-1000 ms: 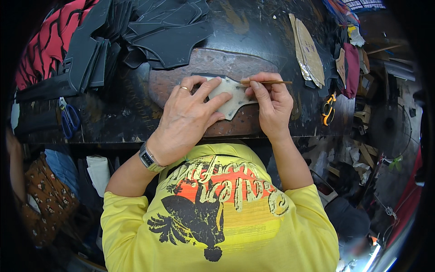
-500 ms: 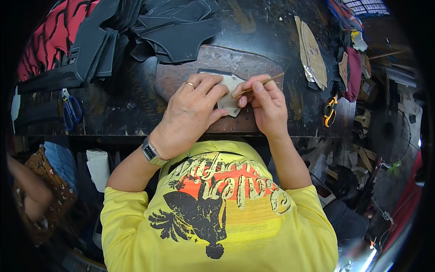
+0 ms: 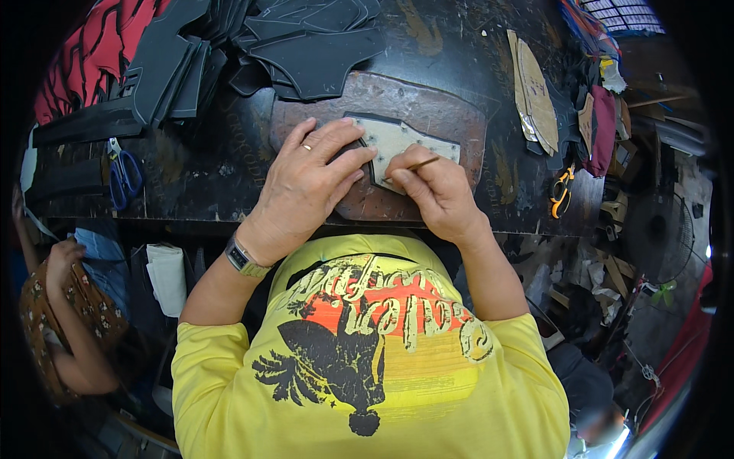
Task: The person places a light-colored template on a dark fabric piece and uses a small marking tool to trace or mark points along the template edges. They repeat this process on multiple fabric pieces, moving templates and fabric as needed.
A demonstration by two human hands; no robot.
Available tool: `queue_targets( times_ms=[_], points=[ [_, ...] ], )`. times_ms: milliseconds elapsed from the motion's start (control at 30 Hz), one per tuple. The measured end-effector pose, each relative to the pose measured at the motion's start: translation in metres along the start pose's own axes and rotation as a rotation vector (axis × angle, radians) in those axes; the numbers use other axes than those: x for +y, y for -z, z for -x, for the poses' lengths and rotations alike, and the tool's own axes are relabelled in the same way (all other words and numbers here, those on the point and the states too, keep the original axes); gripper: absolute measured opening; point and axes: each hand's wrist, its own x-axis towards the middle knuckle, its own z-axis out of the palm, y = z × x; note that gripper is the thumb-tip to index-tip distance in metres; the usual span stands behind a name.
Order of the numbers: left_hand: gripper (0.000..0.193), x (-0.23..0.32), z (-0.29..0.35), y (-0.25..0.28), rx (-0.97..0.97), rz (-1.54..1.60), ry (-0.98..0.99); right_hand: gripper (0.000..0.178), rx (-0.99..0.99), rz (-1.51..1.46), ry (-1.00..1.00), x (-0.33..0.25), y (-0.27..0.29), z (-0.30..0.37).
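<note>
A pale, angular panel (image 3: 386, 136) with a black border and several dark dots lies flat on a worn brown board (image 3: 459, 99). My left hand (image 3: 306, 168) is at the panel's left edge, fingers stretched out and apart, the fingertips resting on or beside it. Over the panel's right part is my right hand (image 3: 440, 191), pinching a thin brown stick (image 3: 423, 163) between thumb and fingers. The stick slants down toward the panel's lower edge; my fingers hide its lower end.
Black cut pieces (image 3: 313, 61) are stacked beyond the board, with red pieces (image 3: 95, 57) at far left. Blue-handled scissors (image 3: 124, 180) lie left, orange-handled snips (image 3: 562, 191) right. Tan templates (image 3: 535, 96) lie at back right. Another person's arm (image 3: 73, 329) shows at lower left.
My left hand has slid left, its thumb leaving the panel's lower edge. My right hand has turned over and come lower with the stick, and more of the panel's right side shows.
</note>
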Motion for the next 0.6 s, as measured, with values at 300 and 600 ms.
queue_targets(
  times_ms=[300,600],
  points=[
    [0.033,0.004,0.0,0.003,-0.035,0.003,0.008,0.014,0.174,-0.038,-0.087,-0.002,-0.013,-0.004],
    [0.035,0.004,-0.001,0.006,-0.057,0.002,0.004,0.014,0.23,-0.222,-0.255,-0.002,-0.009,-0.017]
  ],
)
